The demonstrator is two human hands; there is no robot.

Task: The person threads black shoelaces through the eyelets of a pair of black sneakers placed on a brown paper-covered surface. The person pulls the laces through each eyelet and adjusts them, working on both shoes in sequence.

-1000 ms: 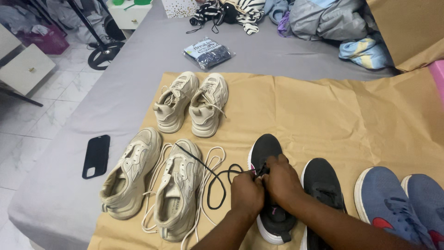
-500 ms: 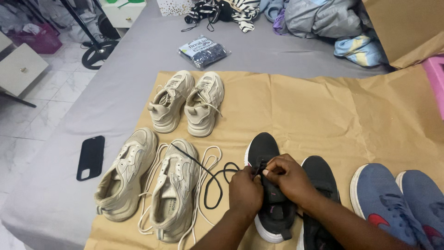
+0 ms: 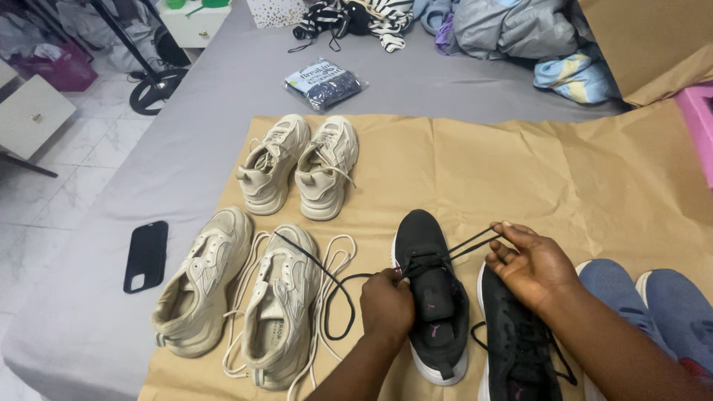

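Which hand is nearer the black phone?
Left. The left hand sits at the black shoe's near side, toward the phone; the right hand is farther away.

One head-worn camera looks steeply down from close above the bed (image 3: 223,89). It faces 12 o'clock, hands (image 3: 386,304) nearest at 6.

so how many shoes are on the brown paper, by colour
Beige shoes: 4, a back pair and a front pair
Black shoes: 2, one being laced by the left hand and right hand, one beside it
Blue shoes: 2, partly hidden behind the right arm
Total: 8
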